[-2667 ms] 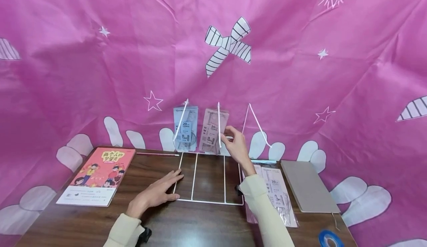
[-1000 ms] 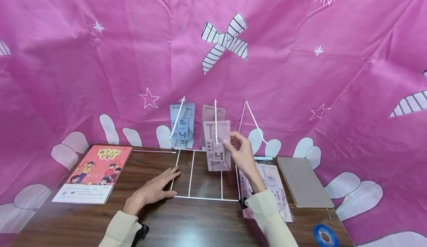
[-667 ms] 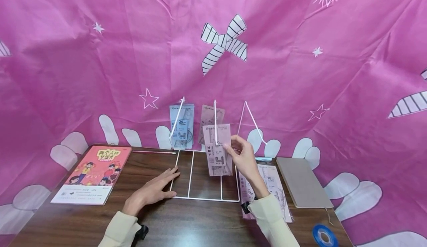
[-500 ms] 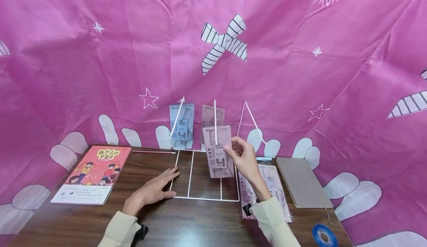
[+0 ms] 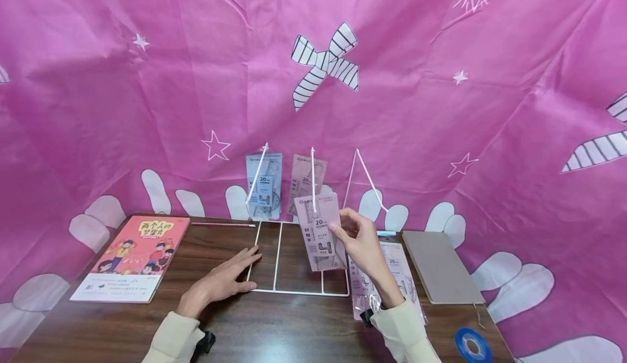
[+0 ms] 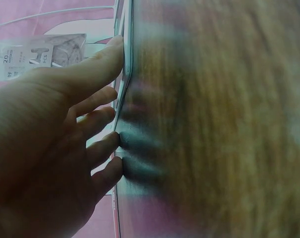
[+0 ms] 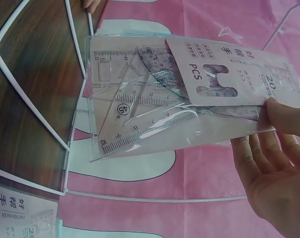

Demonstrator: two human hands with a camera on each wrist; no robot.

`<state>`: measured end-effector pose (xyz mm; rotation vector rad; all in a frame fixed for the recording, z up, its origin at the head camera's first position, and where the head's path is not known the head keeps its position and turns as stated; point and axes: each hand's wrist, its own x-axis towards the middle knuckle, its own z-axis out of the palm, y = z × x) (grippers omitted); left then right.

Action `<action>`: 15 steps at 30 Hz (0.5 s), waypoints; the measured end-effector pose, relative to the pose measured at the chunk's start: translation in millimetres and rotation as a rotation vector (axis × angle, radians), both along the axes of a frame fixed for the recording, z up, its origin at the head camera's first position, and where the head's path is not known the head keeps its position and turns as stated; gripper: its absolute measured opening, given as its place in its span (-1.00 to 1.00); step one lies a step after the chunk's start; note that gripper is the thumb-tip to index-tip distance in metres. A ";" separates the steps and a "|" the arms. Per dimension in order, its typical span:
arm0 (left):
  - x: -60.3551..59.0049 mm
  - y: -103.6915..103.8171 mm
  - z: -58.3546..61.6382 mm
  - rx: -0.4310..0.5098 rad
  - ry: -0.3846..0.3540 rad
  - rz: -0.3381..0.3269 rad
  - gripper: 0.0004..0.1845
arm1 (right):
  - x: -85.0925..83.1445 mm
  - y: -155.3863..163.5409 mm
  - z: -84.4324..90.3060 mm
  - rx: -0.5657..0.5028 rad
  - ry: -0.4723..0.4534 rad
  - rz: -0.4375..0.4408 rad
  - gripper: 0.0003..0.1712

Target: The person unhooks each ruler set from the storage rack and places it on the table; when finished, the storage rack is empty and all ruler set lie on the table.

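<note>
In the head view my right hand (image 5: pixel 364 246) pinches the right edge of a pink packaged ruler set (image 5: pixel 325 262) between thumb and fingers. The tip of the middle white prong (image 5: pixel 313 180) overlaps this packet's top; whether it passes through a hole I cannot tell. Clear rulers and a set square show inside the packet (image 7: pixel 135 134) in the right wrist view. Another pink ruler set (image 5: pixel 300 180) hangs behind, and a blue ruler set (image 5: pixel 264 210) hangs on the left prong. My left hand (image 5: pixel 220 284), fingers extended, rests at the left side of the white wire rack's base (image 5: pixel 303 293).
Further pink ruler sets (image 5: pixel 399 259) lie right of the rack, partly under my right forearm. Beyond them are a grey notebook (image 5: pixel 441 268) and a blue tape roll (image 5: pixel 472 345). A red book (image 5: pixel 132 259) and a pencil (image 5: pixel 222 224) lie left. The right prong (image 5: pixel 369 175) holds nothing.
My right hand has drawn the front pink ruler set toward me and downward along the middle prong, away from the packet behind it. My left hand has stayed at the rack's base.
</note>
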<state>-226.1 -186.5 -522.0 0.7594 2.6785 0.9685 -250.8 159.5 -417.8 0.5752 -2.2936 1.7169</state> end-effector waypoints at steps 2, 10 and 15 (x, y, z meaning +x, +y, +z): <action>0.2 0.1 0.0 0.003 0.002 -0.001 -0.24 | 2.9 0.7 1.1 0.003 -0.003 0.000 -0.88; 1.5 -1.1 0.4 0.005 0.001 -0.002 -0.24 | 14.1 3.9 3.9 0.039 0.000 -0.020 -0.88; 1.5 -0.5 0.4 0.007 -0.001 -0.005 -0.23 | 20.9 5.9 7.3 0.062 0.016 -0.022 -0.88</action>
